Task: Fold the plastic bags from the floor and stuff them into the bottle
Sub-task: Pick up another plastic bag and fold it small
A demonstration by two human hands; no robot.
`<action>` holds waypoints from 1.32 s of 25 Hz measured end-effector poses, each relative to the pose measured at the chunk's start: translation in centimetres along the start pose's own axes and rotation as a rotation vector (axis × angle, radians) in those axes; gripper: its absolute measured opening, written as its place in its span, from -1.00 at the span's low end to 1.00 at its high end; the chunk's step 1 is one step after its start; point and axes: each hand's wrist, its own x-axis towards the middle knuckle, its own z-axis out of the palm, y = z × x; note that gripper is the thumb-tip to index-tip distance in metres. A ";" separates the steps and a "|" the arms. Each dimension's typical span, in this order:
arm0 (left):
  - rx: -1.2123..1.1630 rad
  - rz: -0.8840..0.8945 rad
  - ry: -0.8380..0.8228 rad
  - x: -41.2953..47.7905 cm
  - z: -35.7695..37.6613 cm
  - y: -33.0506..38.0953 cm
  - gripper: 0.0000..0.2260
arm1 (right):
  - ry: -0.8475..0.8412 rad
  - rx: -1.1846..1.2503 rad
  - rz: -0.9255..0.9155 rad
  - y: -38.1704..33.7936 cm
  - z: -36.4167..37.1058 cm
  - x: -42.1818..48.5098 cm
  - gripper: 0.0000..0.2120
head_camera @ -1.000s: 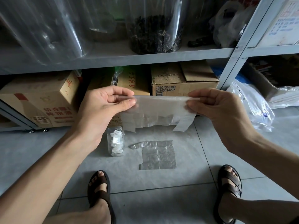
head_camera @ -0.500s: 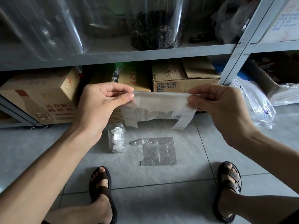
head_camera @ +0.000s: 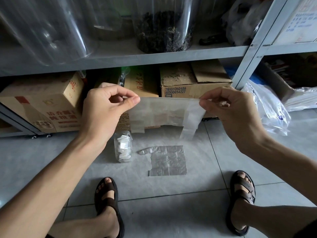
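Up in the air, left hand (head_camera: 103, 110) and right hand (head_camera: 229, 110) each pinch a top corner of the plastic bag (head_camera: 164, 109), grip tight, sheet stretched between them. On the floor (head_camera: 51, 160) below, the bottle (head_camera: 123, 146) stands beside a second flattened bag (head_camera: 169, 160).

Held bag (head_camera: 164, 109): translucent white, stretched level in mid-air, top corners pinched by left hand (head_camera: 104, 110) and right hand (head_camera: 231, 111), two handle strips hanging down.
Floor bag (head_camera: 169, 160): clear, creased into squares, flat on the tiled floor (head_camera: 171, 212), one handle trailing left.
Bottle (head_camera: 123, 146): clear plastic, standing just left of it, part-filled with folded white bags.
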 end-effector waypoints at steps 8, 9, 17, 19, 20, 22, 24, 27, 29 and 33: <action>-0.156 -0.069 -0.047 -0.3 0.7 0.8 -0.91 | -0.062 0.145 0.002 0.1 0.4 0.1 -0.85; -0.159 -0.071 -0.035 -0.3 0.7 0.9 -0.91 | -0.068 0.150 0.005 0.1 0.4 0.1 -0.85; -0.120 -0.087 -0.041 -0.3 0.8 0.7 -0.91 | -0.097 0.192 0.017 0.0 0.6 0.0 -0.89; -0.128 -0.098 -0.086 -0.5 0.9 0.9 -0.95 | -0.102 0.201 0.027 0.0 0.7 0.0 -0.87; -0.137 -0.098 -0.117 -0.6 0.9 0.9 -0.96 | -0.107 0.206 0.030 -0.1 0.7 -0.1 -0.86; -0.146 -0.072 -0.157 -0.6 0.9 0.9 -0.95 | -0.117 0.210 0.030 -0.2 0.8 -0.1 -0.84; -0.154 -0.050 -0.158 -0.5 0.8 0.7 -0.90 | -0.126 0.205 0.026 -0.2 0.8 0.0 -0.84; -0.149 -0.039 -0.135 -0.3 0.6 0.4 -0.89 | -0.142 0.199 0.023 -0.1 0.7 0.1 -0.81; -0.075 -0.017 -0.118 -0.2 0.2 0.2 -0.91 | -0.148 0.188 0.022 0.0 0.7 0.1 -0.80; 0.195 0.031 -0.200 -0.3 0.1 -0.1 -0.88 | -0.158 0.108 -0.012 0.0 0.7 0.1 -0.81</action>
